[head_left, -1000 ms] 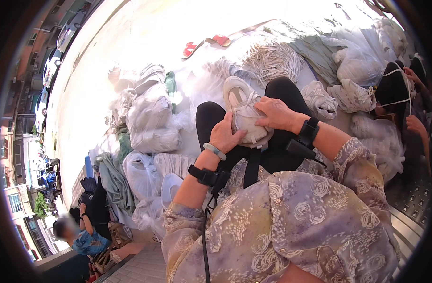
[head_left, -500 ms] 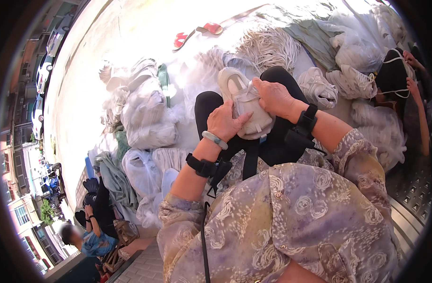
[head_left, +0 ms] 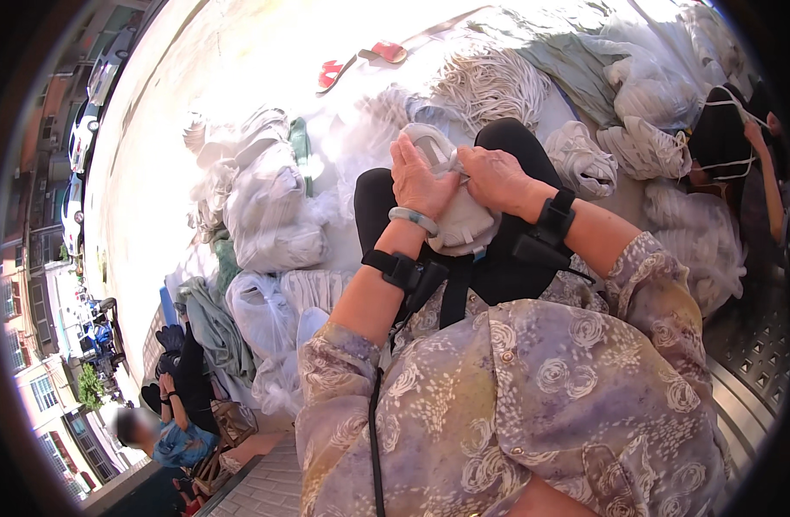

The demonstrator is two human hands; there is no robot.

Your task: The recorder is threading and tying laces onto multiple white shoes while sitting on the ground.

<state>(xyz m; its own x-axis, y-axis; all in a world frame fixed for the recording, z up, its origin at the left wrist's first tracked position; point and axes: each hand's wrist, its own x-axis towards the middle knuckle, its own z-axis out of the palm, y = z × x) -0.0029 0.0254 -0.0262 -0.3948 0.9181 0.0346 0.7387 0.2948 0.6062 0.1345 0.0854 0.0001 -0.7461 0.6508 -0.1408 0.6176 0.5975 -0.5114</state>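
Observation:
An off-white sneaker (head_left: 465,226) lies across my lap between my black-clad knees, its toe pointing away from me. My left hand (head_left: 422,183) is on the left side of the shoe, fingers along its upper and thumb turned in toward the lacing. My right hand (head_left: 500,177) is closed in a pinch at the lacing on the right side, where a pale shoelace (head_left: 458,166) shows between the two hands. The fingertips meet close together there, and my hands hide much of the lacing.
Beyond my knees lies a heap of pale laces (head_left: 496,84). Loose white sneakers (head_left: 582,160) are to the right, with bagged shoes (head_left: 278,211) to the left. Red sandals (head_left: 389,52) lie farther off. One person (head_left: 184,439) sits at lower left; another's arm (head_left: 761,172) handles a white lace at right.
My left hand has moved up along the shoe toward the toe and closer to my right hand. The right hand has barely shifted at the lacing.

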